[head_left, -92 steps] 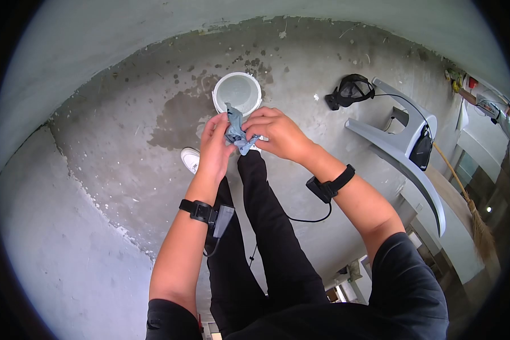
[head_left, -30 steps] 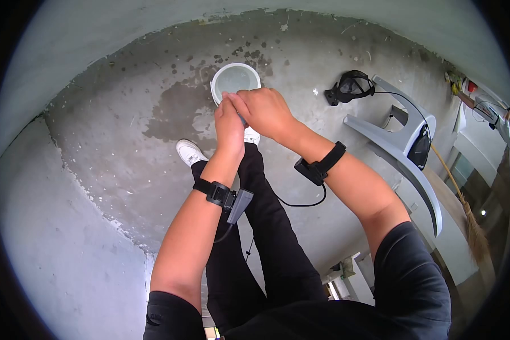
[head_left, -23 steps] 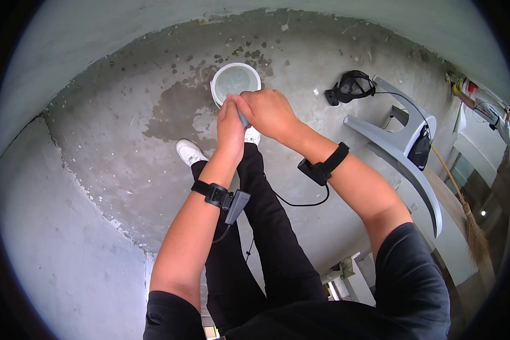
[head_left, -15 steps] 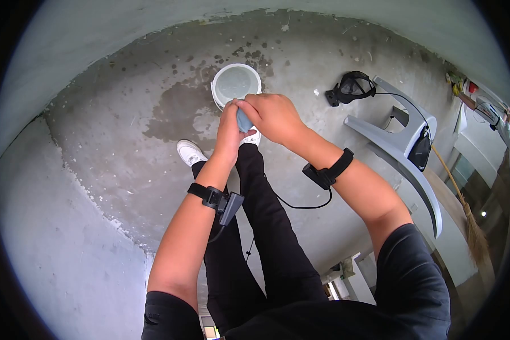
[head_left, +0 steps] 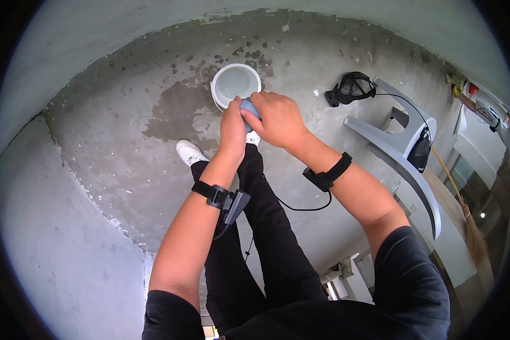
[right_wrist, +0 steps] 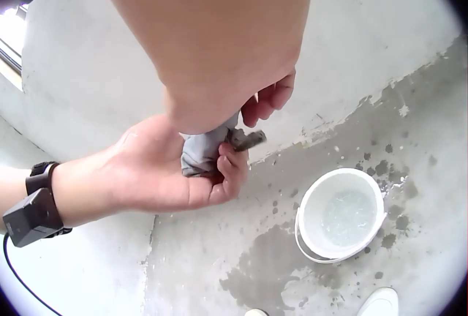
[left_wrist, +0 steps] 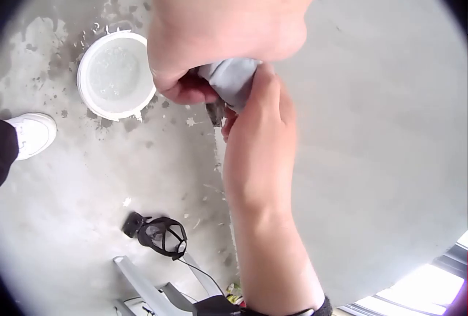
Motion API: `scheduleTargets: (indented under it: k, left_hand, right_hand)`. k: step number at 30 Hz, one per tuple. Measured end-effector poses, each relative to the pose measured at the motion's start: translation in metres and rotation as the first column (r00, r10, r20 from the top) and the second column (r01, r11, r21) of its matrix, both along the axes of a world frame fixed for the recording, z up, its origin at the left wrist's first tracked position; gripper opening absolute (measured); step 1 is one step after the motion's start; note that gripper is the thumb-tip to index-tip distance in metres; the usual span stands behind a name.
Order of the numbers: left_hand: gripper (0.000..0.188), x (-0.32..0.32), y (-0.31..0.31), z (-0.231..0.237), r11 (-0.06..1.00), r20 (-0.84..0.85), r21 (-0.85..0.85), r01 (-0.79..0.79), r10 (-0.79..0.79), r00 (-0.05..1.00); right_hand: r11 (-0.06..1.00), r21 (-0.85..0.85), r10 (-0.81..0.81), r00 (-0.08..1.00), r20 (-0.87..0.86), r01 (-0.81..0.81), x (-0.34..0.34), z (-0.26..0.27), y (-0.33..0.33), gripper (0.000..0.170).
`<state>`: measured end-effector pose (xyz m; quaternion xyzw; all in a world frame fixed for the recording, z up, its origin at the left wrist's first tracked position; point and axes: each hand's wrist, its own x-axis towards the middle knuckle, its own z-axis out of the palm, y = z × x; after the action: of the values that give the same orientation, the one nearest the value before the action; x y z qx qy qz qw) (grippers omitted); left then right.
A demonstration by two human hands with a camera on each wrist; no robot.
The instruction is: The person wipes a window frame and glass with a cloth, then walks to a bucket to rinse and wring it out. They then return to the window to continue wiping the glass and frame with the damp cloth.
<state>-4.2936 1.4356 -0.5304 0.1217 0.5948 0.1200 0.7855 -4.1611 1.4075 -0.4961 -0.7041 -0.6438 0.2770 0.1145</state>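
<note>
A wet-looking blue-grey cloth (head_left: pixel 248 106) is bunched into a compact wad between both hands, in front of the body and over the near side of the bucket. My left hand (head_left: pixel 231 129) grips it from the left, fingers curled round it in the right wrist view. From the other side my right hand (head_left: pixel 279 120) holds the same cloth, its thumb lying across it. A dark twisted end of the cloth (right_wrist: pixel 248 140) pokes out beyond the left fingers. Much of the wad is hidden by the hands. Below stands a white bucket (head_left: pixel 214 93) with water in it.
Dark wet patches (head_left: pixel 173 116) mark the concrete floor round the bucket. White shoes (head_left: pixel 190 152) stand close by. To the right lie a black mesh headgear (head_left: pixel 354 88), a grey plastic chair (head_left: pixel 419 127) and a straw broom (head_left: pixel 475 232). A wall (head_left: pixel 62 226) rises at left.
Three seconds ago the cloth hung loose and crumpled between the fingers; now it is squeezed into a tight wad. Over the last second the right hand has turned, showing more of the cloth.
</note>
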Motion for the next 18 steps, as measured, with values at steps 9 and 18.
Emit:
scheduleTargets:
  k: [9, 18]
  left_hand:
    - [0.046, 0.017, 0.012, 0.029, 0.977, 0.013, -0.153, -0.151, 0.155, 0.988]
    - [0.050, 0.012, 0.009, 0.008, 0.994, 0.107, -0.048, -0.103, 0.107, 0.989]
  right_hand:
    - [1.000, -0.017, 0.008, 0.999, -0.032, -0.009, -0.002, -0.004, 0.014, 0.042]
    - [1.000, 0.014, -0.013, 0.989, -0.148, 0.016, 0.002, -0.004, 0.021, 0.049]
